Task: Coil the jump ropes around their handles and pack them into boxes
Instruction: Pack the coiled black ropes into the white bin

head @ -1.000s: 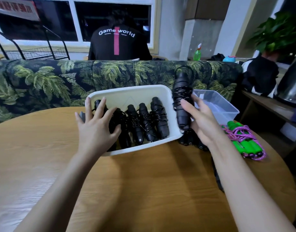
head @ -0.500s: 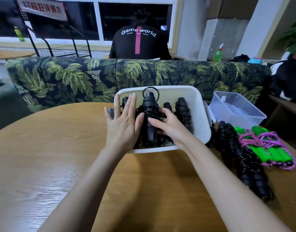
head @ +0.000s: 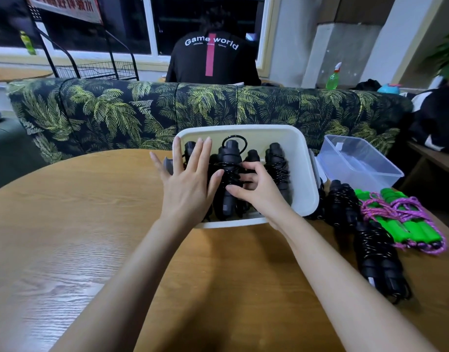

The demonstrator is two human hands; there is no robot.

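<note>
Right grip [head: 259, 191] clasps coiled rope [head: 229, 158] inside white box [head: 307, 174]; left grip [head: 190, 189] flat, released.

Black jump ropes [head: 228, 174] are contained in a white box [head: 304, 174]; green handles [head: 401, 224] are wrapped in pink cord [head: 386, 212].

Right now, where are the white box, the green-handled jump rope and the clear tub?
white box [head: 303, 168]: head view, on its inner right wall.
green-handled jump rope [head: 408, 231]: head view, on a green handle.
clear tub [head: 365, 175]: head view, on its near wall.
</note>
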